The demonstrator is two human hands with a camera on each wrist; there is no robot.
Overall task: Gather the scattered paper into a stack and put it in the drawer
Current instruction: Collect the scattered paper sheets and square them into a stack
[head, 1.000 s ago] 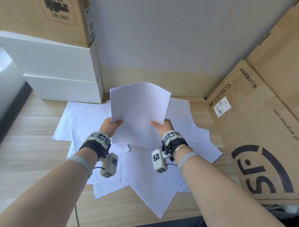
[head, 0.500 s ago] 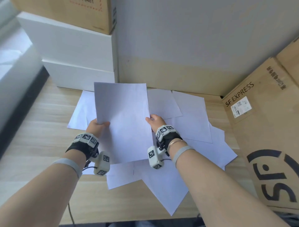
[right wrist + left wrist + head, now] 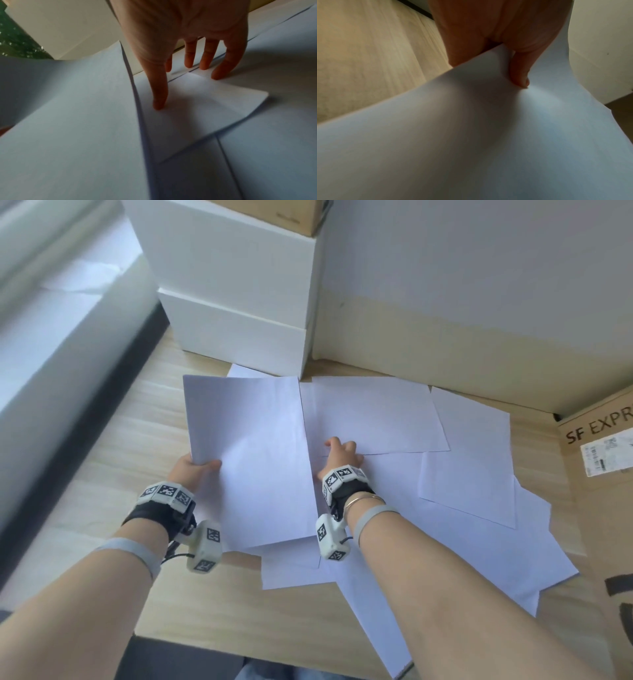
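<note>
My left hand (image 3: 200, 466) pinches the left edge of a held batch of white paper (image 3: 253, 460), thumb on top; the left wrist view shows the thumb (image 3: 520, 75) pressed on the held paper (image 3: 471, 135). The batch hangs low over the wooden table (image 3: 137, 419). My right hand (image 3: 339, 447) is off the batch, and its straight, spread fingers (image 3: 188, 59) touch the corner of a loose sheet (image 3: 205, 105) lying on the table. Several more scattered sheets (image 3: 472, 460) overlap to the right and front. No drawer is in view.
Stacked white boxes (image 3: 239, 302) stand at the back left against the wall, with a cardboard box on top. A large SF Express carton (image 3: 609, 474) blocks the right side. A window ledge (image 3: 51, 337) runs along the left. The table's front edge is near my body.
My right hand let go of the held paper and moved right onto a sheet on the table. The left hand alone now holds the batch, lowered and shifted left.
</note>
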